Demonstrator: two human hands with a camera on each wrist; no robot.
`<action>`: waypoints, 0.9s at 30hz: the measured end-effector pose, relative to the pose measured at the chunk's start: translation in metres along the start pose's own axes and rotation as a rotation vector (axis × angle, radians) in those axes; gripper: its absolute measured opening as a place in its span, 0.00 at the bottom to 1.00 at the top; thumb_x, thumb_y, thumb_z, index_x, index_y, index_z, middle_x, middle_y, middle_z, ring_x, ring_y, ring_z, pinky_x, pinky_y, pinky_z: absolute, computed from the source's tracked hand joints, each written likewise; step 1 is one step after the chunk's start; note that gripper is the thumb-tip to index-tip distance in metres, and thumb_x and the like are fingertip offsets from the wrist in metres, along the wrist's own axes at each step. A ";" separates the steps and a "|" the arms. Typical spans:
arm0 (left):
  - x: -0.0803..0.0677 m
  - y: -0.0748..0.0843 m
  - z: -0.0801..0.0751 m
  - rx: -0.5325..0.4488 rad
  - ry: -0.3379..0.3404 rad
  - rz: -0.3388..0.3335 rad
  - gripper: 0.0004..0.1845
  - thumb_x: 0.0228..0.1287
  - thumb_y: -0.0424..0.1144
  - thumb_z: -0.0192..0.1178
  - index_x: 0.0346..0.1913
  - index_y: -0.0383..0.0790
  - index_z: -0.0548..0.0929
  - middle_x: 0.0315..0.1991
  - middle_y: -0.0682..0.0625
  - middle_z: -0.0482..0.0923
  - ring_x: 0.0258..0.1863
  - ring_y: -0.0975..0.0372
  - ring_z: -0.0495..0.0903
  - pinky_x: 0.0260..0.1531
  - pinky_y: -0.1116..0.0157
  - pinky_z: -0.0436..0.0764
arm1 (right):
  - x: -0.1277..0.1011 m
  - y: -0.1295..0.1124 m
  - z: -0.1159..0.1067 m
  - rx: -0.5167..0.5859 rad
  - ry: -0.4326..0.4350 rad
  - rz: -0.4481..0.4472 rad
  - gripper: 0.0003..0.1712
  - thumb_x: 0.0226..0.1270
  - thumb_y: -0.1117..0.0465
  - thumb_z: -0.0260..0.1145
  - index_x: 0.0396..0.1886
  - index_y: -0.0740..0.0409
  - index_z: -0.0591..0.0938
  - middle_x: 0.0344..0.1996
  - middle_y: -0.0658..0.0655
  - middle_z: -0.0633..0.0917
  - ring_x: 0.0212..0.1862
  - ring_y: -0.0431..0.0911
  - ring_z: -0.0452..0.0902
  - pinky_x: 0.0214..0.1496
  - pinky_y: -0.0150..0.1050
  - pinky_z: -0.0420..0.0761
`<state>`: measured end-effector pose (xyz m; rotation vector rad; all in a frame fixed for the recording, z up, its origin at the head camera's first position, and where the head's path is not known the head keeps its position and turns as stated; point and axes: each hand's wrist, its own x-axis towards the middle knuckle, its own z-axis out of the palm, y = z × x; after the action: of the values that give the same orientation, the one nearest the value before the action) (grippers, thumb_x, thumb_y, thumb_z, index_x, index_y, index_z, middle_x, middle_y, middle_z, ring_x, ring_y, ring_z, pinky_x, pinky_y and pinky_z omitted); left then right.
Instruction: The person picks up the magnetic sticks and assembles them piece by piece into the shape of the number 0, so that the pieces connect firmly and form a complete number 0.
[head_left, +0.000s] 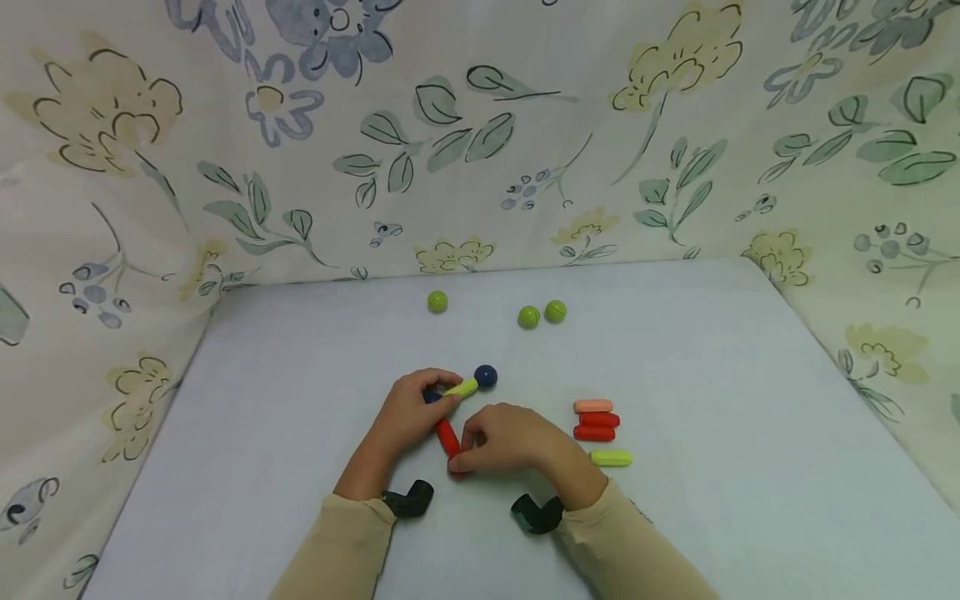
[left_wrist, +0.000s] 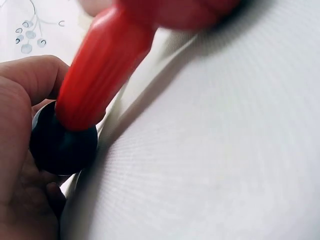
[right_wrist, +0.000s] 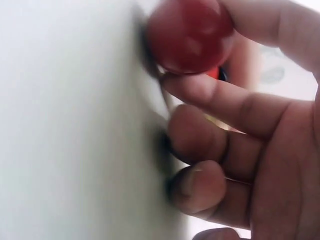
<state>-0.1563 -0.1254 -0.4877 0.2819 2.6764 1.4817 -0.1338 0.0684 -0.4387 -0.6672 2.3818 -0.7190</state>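
Hands [head_left: 510, 435] partly hiding two balls [left_wrist: 65, 145], green balls [head_left: 528, 317] beyond, sticks [head_left: 596, 433] right

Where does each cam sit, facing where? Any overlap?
Head: on the person's head, facing forward-down at the table; left hand, right hand, sleeves show.
Left wrist: worn there, facing dark ball, red stick; left fingers show.
Right wrist: worn there, facing red ball; right fingers show.
Head and left wrist share the red stick.
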 end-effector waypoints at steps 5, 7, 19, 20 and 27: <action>0.000 0.001 0.000 0.016 -0.005 0.015 0.14 0.60 0.37 0.66 0.49 0.51 0.86 0.44 0.55 0.83 0.44 0.62 0.78 0.50 0.59 0.76 | -0.003 0.011 -0.012 0.023 -0.006 0.019 0.06 0.57 0.45 0.69 0.26 0.38 0.84 0.21 0.42 0.81 0.29 0.40 0.74 0.32 0.37 0.72; 0.000 0.001 0.000 0.024 -0.006 0.021 0.15 0.59 0.37 0.66 0.50 0.51 0.86 0.43 0.55 0.83 0.44 0.62 0.78 0.49 0.59 0.76 | -0.004 0.013 -0.013 0.029 -0.007 0.021 0.06 0.57 0.45 0.69 0.26 0.37 0.83 0.21 0.43 0.80 0.29 0.40 0.74 0.32 0.37 0.71; -0.001 0.002 0.000 0.032 0.006 0.038 0.15 0.58 0.38 0.69 0.49 0.51 0.86 0.37 0.55 0.81 0.35 0.61 0.73 0.37 0.65 0.73 | -0.005 0.014 -0.013 0.009 -0.012 -0.005 0.11 0.56 0.41 0.71 0.26 0.40 0.82 0.21 0.43 0.79 0.30 0.40 0.74 0.31 0.36 0.71; -0.001 0.002 0.000 0.032 0.005 0.041 0.15 0.58 0.37 0.69 0.49 0.50 0.86 0.37 0.55 0.81 0.34 0.61 0.72 0.35 0.65 0.71 | -0.006 0.017 -0.014 0.014 -0.014 0.002 0.11 0.56 0.42 0.71 0.25 0.40 0.82 0.21 0.44 0.80 0.30 0.40 0.74 0.32 0.36 0.72; 0.001 0.006 0.000 0.020 -0.019 0.001 0.27 0.54 0.36 0.67 0.60 0.53 0.78 0.43 0.55 0.78 0.36 0.60 0.69 0.36 0.62 0.69 | -0.014 0.034 -0.030 0.042 -0.015 0.013 0.06 0.54 0.50 0.73 0.29 0.40 0.83 0.27 0.45 0.81 0.35 0.42 0.75 0.37 0.39 0.75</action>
<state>-0.1562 -0.1223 -0.4826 0.2973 2.6775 1.4461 -0.1525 0.1119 -0.4329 -0.6373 2.3491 -0.7537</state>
